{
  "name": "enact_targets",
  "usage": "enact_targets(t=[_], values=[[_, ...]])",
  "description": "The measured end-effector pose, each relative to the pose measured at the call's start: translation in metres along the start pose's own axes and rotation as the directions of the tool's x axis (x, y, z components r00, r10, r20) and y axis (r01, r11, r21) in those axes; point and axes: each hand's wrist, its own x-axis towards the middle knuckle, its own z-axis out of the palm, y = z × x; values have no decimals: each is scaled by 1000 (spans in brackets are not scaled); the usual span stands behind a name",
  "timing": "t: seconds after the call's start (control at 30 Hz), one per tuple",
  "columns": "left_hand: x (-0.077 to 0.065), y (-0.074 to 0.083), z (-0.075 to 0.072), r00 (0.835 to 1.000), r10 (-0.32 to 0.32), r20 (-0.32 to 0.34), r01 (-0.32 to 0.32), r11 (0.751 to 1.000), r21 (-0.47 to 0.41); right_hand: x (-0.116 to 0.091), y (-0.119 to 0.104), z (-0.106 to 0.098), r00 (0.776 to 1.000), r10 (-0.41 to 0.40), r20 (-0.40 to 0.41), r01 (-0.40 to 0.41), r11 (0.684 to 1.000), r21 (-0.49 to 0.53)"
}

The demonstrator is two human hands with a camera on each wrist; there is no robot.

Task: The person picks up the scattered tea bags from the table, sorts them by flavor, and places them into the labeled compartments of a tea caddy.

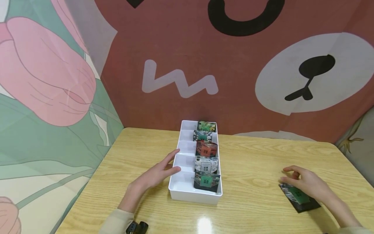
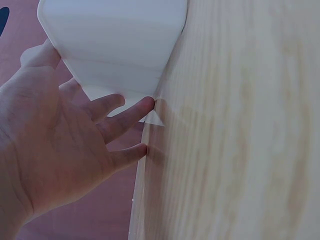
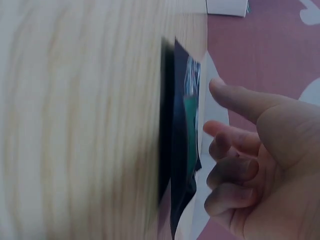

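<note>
A long white divided tray [image 1: 193,196] sits mid-table, with a row of small packets along its right side. The left hand [image 1: 155,175] touches the tray's left edge; the left wrist view shows its fingers spread loosely against the white wall [image 2: 115,45]. To the right, a dark packet with a green label [image 1: 301,198] lies on the wooden table. Over that packet hovers the right hand [image 1: 309,183], thumb and forefinger extended and the other fingers loosely bent. A gap shows between the fingers and the packet [image 3: 182,130] in the right wrist view.
In the tray, from back to front, stand a yellow-green packet [image 1: 206,126], a dark green-labelled one [image 1: 202,136], a red one [image 1: 206,149], a pale one [image 1: 206,165] and a green-labelled one [image 1: 206,182]. Printed cloth [image 1: 181,110] hangs behind the table [image 1: 251,162].
</note>
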Motion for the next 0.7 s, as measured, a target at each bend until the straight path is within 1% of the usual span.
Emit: enact_targets(t=[0.13, 0.3, 0.43, 0.53, 0.6, 0.7], values=[[0, 1, 0, 1000, 0, -1, 0, 1000, 0, -2, 9, -3, 1000, -5, 7, 5, 1000, 24], [-1, 2, 0, 1000, -2, -1, 2, 1000, 1, -5, 22, -6, 999, -22, 23, 22, 1000, 21], [-1, 1, 0, 1000, -7, -6, 7, 1000, 5, -9, 32, -9, 995, -51, 86, 46, 997, 63], [-1, 1, 0, 1000, -16, -10, 16, 1000, 4, -10, 36, -11, 991, -68, 117, 58, 994, 87], [-1, 0, 0, 1000, -20, -11, 20, 1000, 3, -10, 37, -12, 990, -73, 119, 62, 994, 88], [0, 0, 0, 1000, -18, -9, 18, 1000, -2, -10, 37, -11, 992, -68, 102, 62, 996, 64]])
